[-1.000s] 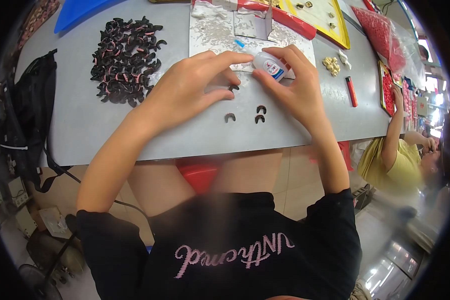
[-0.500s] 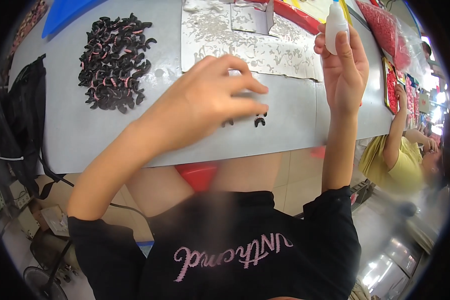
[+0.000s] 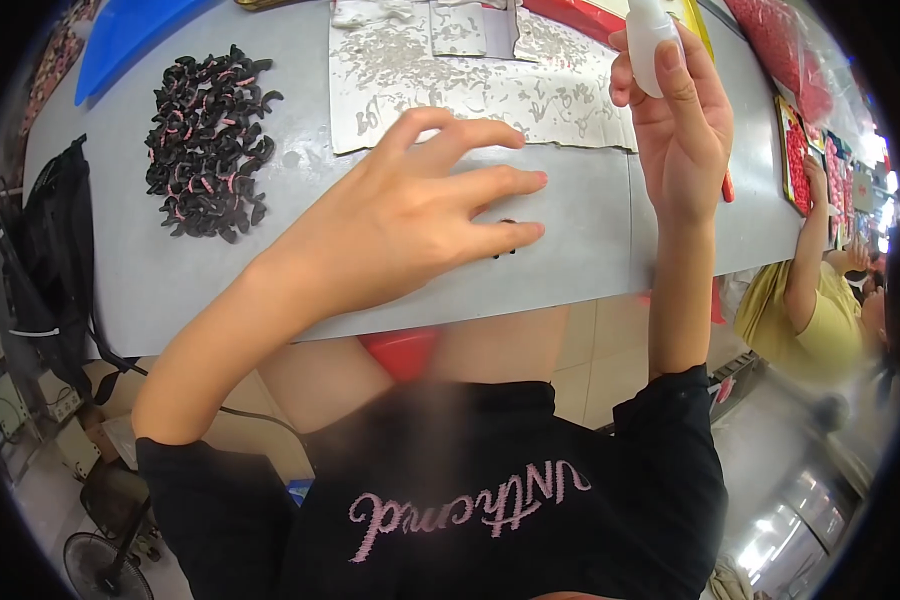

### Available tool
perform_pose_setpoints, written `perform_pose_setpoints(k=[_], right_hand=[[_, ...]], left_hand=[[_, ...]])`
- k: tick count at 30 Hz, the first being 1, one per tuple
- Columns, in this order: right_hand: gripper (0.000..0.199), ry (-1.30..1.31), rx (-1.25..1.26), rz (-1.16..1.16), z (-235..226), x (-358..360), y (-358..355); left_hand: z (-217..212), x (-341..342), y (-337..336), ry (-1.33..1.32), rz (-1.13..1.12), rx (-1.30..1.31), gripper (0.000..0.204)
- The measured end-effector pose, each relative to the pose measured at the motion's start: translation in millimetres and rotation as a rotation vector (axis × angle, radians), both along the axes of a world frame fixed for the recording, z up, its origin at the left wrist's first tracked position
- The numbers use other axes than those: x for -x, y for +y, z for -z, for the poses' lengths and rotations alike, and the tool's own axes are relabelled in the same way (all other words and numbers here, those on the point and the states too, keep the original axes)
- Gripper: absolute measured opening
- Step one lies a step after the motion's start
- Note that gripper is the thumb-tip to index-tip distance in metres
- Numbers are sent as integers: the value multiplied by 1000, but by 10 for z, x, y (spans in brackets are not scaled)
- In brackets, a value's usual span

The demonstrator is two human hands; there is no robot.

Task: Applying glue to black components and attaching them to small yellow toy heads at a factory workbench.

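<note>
My left hand hovers palm down over the grey table, fingers spread apart with nothing visible in them. Just beneath its lowest finger, a small black curved piece shows in part; the hand hides whatever else lies there. At the upper right, my right hand is raised and closed around a white squeeze bottle, whose top is cut off by the picture's edge. To the left on the table lies a loose pile of black curved pieces, some with pink ridged strips.
A white board with grey marks covers the table's far middle. There is a blue tray at the far left, near a black bag. On the right, bags of pink pieces stand near a co-worker in yellow.
My left hand's fingers have spread and now cover more of the small black pieces. The pile and board sit further left in the picture. My right hand still holds the bottle.
</note>
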State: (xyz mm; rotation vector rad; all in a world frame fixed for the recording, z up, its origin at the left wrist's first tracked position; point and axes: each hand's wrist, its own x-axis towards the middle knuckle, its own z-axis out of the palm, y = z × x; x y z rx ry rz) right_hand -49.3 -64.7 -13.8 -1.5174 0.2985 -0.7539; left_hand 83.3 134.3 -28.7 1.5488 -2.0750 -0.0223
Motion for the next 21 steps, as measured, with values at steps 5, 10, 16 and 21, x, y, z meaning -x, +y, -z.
perform_pose_setpoints(k=[5,10,16,21], right_hand=[[36,-11,25,-20,9,14,-15],[37,-7,-7,30,13,34,-10],[37,-3,7,12,17,37,-21],[38,-2,13,0,29,35,-34]], left_hand=[[55,-22,-60,7,42,27,23],[53,-44,-69,2,26,125,24],[89,-59,-101,43,116,98,24],[101,-81,-106,17,45,128,24]])
